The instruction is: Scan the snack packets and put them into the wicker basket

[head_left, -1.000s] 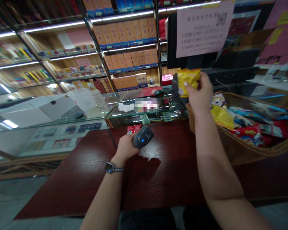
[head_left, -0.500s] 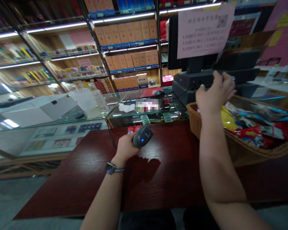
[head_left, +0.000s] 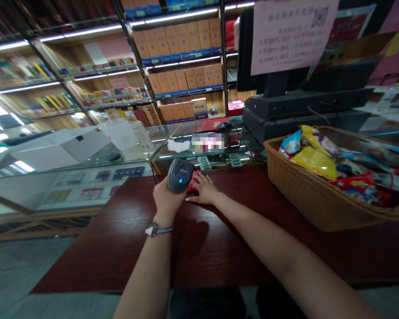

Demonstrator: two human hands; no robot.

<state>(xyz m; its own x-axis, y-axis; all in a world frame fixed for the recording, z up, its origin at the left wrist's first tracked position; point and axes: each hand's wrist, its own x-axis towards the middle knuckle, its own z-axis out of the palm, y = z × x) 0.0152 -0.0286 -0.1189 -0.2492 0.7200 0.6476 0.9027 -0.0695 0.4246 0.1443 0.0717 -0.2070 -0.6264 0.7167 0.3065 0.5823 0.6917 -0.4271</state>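
Note:
A dark grey handheld barcode scanner (head_left: pixel 180 176) with a lit blue dot is held upright in my left hand (head_left: pixel 168 199), its fingers wrapped round the handle. Just right of it, my right hand (head_left: pixel 206 190) reaches over a red packet (head_left: pixel 193 180) lying on the dark wooden counter (head_left: pixel 126 248). The fingers and thumb are spread around the packet's near right side and seem to touch it. Part of the packet is hidden behind the scanner and my fingers.
On the right stands a wicker basket (head_left: pixel 295 195) full of snack bags (head_left: pixel 314 161). Behind it is a monitor (head_left: pixel 244 53) with a pink paper sign (head_left: pixel 289 35). A glass display case (head_left: pixel 86 177) bears a white box (head_left: pixel 66 148). Shelves with orange boxes (head_left: pixel 182 42) line the back.
My right hand has moved from above the basket, near the monitor base, down and left to the red packet. The scanner in my left hand has shifted left and slightly up.

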